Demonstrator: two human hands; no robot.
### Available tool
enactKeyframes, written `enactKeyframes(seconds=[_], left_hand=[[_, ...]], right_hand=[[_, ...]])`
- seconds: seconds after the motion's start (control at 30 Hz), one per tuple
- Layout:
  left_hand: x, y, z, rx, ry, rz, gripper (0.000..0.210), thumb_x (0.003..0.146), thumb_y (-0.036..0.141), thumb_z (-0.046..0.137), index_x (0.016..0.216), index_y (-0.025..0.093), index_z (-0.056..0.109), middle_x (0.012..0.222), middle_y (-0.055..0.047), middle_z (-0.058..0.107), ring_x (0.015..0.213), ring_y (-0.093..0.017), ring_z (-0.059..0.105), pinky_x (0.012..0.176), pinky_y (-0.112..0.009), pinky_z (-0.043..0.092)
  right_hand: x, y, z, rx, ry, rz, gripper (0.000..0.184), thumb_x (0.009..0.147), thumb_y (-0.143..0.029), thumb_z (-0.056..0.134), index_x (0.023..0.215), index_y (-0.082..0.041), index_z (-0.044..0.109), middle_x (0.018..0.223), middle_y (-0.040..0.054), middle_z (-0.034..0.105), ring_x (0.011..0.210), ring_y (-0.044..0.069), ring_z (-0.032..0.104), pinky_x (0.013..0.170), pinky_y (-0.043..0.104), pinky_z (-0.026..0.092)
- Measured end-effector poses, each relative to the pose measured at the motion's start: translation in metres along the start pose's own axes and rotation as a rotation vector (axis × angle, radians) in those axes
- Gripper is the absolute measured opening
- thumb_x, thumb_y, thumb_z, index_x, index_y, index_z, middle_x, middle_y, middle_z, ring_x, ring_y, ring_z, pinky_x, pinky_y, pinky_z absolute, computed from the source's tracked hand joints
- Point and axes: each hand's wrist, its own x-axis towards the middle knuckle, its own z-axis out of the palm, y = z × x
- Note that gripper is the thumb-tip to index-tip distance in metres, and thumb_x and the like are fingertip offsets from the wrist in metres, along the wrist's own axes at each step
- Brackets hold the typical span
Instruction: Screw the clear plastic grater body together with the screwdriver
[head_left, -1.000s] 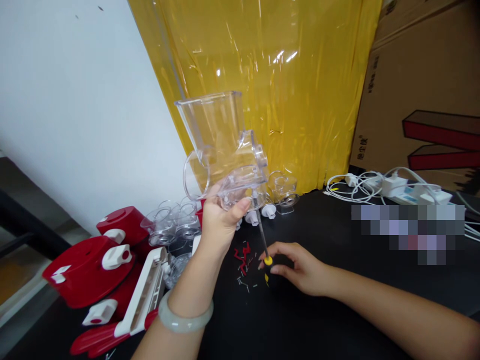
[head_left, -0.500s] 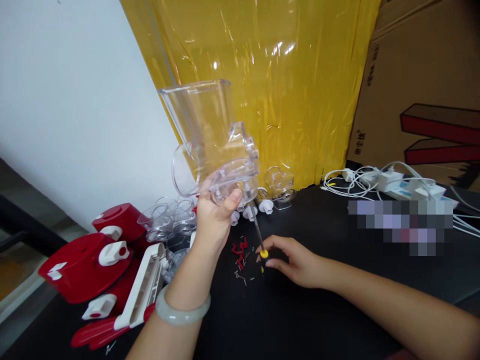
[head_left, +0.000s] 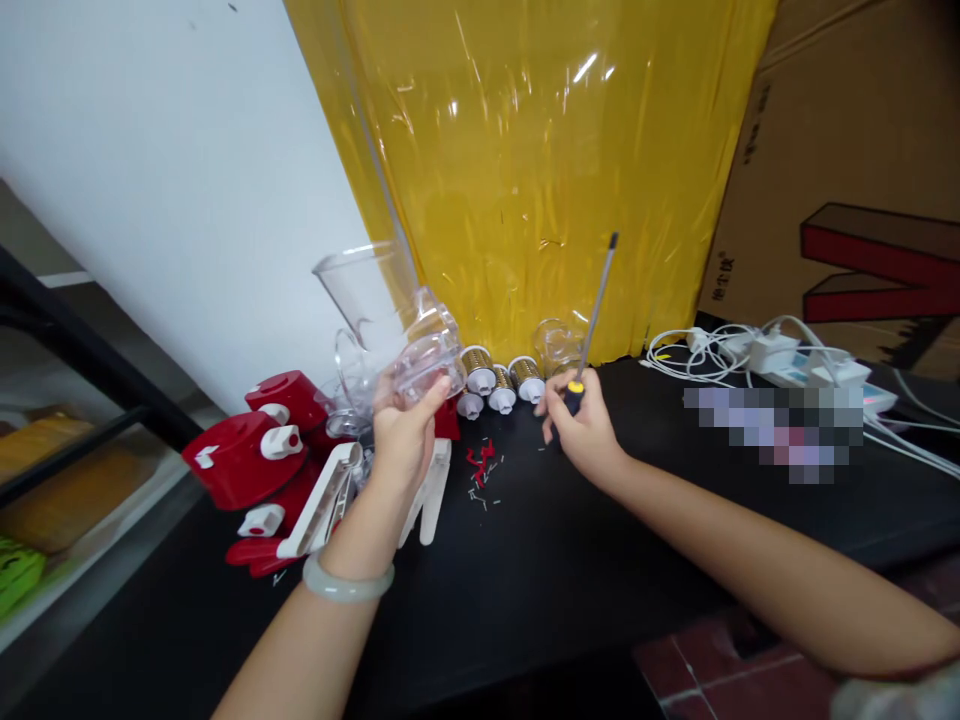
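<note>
My left hand (head_left: pixel 409 415) grips a clear plastic hopper housing (head_left: pixel 375 300) by its lower end, thumb across the front, holding it above the table. In my right hand (head_left: pixel 581 420) is a screwdriver (head_left: pixel 598 305) with a black and yellow handle, its metal shaft pointing up and its tip apart from the housing. Below and between the hands lie small red plastic pieces (head_left: pixel 480 462) and several scattered screws (head_left: pixel 480 497). Metal drum cylinders (head_left: pixel 526 380) with white ends lie behind them.
Red rounded bases (head_left: pixel 247 455) with white knobs and a white-and-red handled part (head_left: pixel 322 500) are at left. Another clear housing (head_left: pixel 559 343) stands by the yellow wrapped panel (head_left: pixel 555 180). White cables and a power strip (head_left: pixel 795 362) lie at right on the black table (head_left: pixel 480 600).
The screwdriver has come away from the housing and turned tip-up as my right hand rose. My left hand has moved the housing left and down. The view has shifted too.
</note>
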Motion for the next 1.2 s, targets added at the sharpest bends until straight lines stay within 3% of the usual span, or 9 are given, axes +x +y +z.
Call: enactKeyframes(seconds=[0.1, 0.23, 0.4, 0.57, 0.67, 0.97, 1.03, 1.13, 1.2], left_hand=[[-0.017, -0.025, -0.002, 0.021, 0.071, -0.020, 0.063, 0.055, 0.027, 0.095, 0.108, 0.024, 0.060, 0.113, -0.003, 0.073, 0.112, -0.021, 0.069, 0.108, -0.039, 0.047], [-0.025, -0.055, -0.001, 0.092, 0.133, -0.017, 0.063, 0.062, 0.030, 0.092, 0.112, 0.023, 0.055, 0.113, -0.004, 0.073, 0.106, -0.018, 0.071, 0.105, -0.038, 0.049], [-0.031, -0.063, 0.001, 0.107, 0.157, -0.010, 0.062, 0.066, 0.035, 0.090, 0.112, 0.024, 0.051, 0.110, -0.004, 0.073, 0.104, -0.018, 0.072, 0.102, -0.036, 0.051], [-0.042, -0.060, 0.008, 0.193, 0.080, -0.025, 0.068, 0.063, 0.032, 0.091, 0.116, 0.024, 0.049, 0.109, -0.005, 0.074, 0.099, -0.021, 0.074, 0.099, -0.040, 0.054], [-0.043, -0.062, 0.011, 0.196, 0.088, -0.036, 0.066, 0.062, 0.030, 0.092, 0.114, 0.023, 0.051, 0.112, -0.007, 0.073, 0.103, -0.021, 0.073, 0.103, -0.042, 0.052], [-0.040, -0.072, 0.004, 0.081, 0.149, -0.093, 0.069, 0.062, 0.029, 0.093, 0.115, 0.024, 0.048, 0.112, -0.006, 0.074, 0.106, -0.021, 0.072, 0.104, -0.042, 0.051], [-0.040, -0.070, 0.004, 0.068, 0.135, -0.101, 0.072, 0.061, 0.027, 0.093, 0.117, 0.023, 0.048, 0.112, -0.006, 0.074, 0.105, -0.021, 0.073, 0.104, -0.043, 0.051], [-0.040, -0.068, 0.007, 0.027, 0.139, -0.056, 0.073, 0.058, 0.024, 0.094, 0.117, 0.024, 0.049, 0.113, -0.003, 0.073, 0.108, -0.021, 0.071, 0.107, -0.043, 0.049], [-0.040, -0.067, 0.008, -0.004, 0.131, -0.060, 0.071, 0.059, 0.024, 0.093, 0.116, 0.023, 0.050, 0.111, -0.003, 0.074, 0.107, -0.021, 0.072, 0.107, -0.044, 0.048]], right_hand=[[0.009, -0.001, 0.017, 0.076, 0.049, 0.011, 0.048, 0.088, -0.039, 0.058, 0.130, -0.026, 0.037, 0.124, 0.0123, 0.063, 0.119, 0.026, 0.063, 0.085, 0.040, 0.060], [0.010, 0.010, 0.036, -0.008, 0.081, 0.039, 0.064, 0.084, -0.031, 0.057, 0.145, -0.019, 0.040, 0.142, 0.0146, 0.055, 0.142, 0.026, 0.047, 0.119, 0.046, 0.036], [-0.001, 0.009, 0.043, -0.067, 0.124, 0.097, 0.072, 0.081, -0.025, 0.057, 0.150, -0.015, 0.042, 0.138, 0.0128, 0.060, 0.133, 0.025, 0.055, 0.120, 0.045, 0.035], [-0.017, 0.011, 0.046, 0.019, -0.199, 0.084, 0.069, 0.076, -0.021, 0.062, 0.144, -0.022, 0.051, 0.135, 0.0067, 0.065, 0.135, 0.024, 0.054, 0.119, 0.044, 0.037], [-0.015, 0.023, 0.047, 0.039, -0.069, 0.123, 0.066, 0.076, -0.020, 0.060, 0.142, -0.018, 0.053, 0.138, 0.0085, 0.063, 0.140, 0.025, 0.050, 0.122, 0.047, 0.032], [-0.012, 0.017, 0.047, -0.005, -0.073, 0.165, 0.061, 0.075, -0.021, 0.061, 0.136, -0.020, 0.056, 0.120, 0.0062, 0.070, 0.128, 0.026, 0.059, 0.115, 0.046, 0.043], [-0.012, 0.014, 0.047, 0.026, -0.110, 0.157, 0.063, 0.074, -0.021, 0.062, 0.137, -0.021, 0.057, 0.127, 0.0060, 0.068, 0.133, 0.027, 0.056, 0.118, 0.047, 0.040], [-0.011, 0.011, 0.046, 0.080, 0.093, 0.203, 0.064, 0.074, -0.022, 0.062, 0.138, -0.019, 0.056, 0.136, 0.0079, 0.064, 0.141, 0.028, 0.048, 0.123, 0.049, 0.031], [-0.012, 0.007, 0.047, 0.124, 0.052, 0.193, 0.064, 0.074, -0.024, 0.064, 0.137, -0.017, 0.058, 0.136, 0.0079, 0.065, 0.141, 0.028, 0.049, 0.123, 0.048, 0.030]])
